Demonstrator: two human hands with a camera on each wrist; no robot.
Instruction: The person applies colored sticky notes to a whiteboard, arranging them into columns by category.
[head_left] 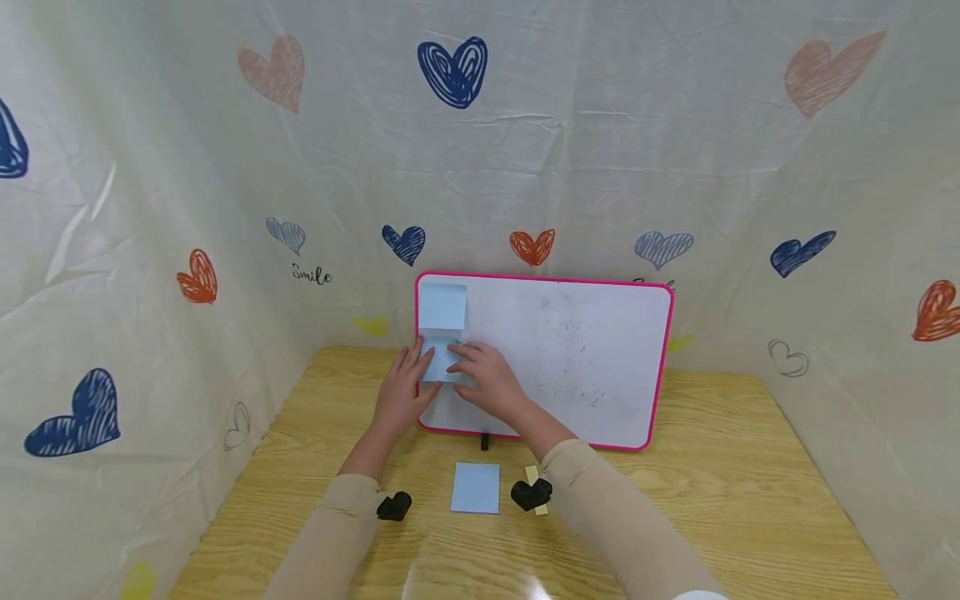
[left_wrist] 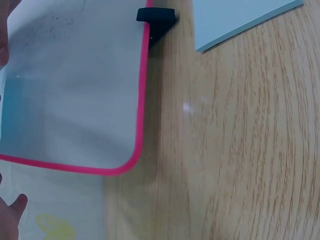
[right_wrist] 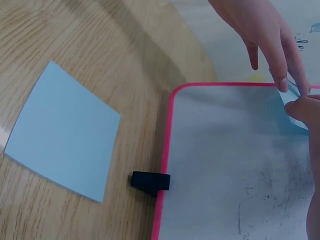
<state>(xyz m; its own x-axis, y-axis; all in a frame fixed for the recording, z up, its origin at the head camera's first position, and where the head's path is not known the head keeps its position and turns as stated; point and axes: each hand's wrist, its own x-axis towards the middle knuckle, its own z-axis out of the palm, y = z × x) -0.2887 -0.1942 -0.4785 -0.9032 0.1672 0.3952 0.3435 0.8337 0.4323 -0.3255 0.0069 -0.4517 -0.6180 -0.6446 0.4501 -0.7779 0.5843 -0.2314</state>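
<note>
A light-blue sticky note (head_left: 441, 367) lies against the left part of a pink-framed whiteboard (head_left: 562, 358). My left hand (head_left: 401, 392) touches the note's left side with its fingers fairly straight. On the opposite side, the fingers of my right hand (head_left: 489, 383) spread over the note's right edge. Above it, another blue sticky note (head_left: 442, 307) is on the board's upper left corner. The right wrist view shows the lower note (right_wrist: 297, 119) partly raised from the board, with left fingertips and the right thumb against it.
A pad of blue sticky notes (head_left: 476, 487) lies on the wooden table (head_left: 720, 483) before the board. A black foot (head_left: 484, 442) supports the board's lower edge. Beside the right forearm is a pale yellow strip (head_left: 542, 510). A heart-patterned curtain (head_left: 555, 183) hangs behind.
</note>
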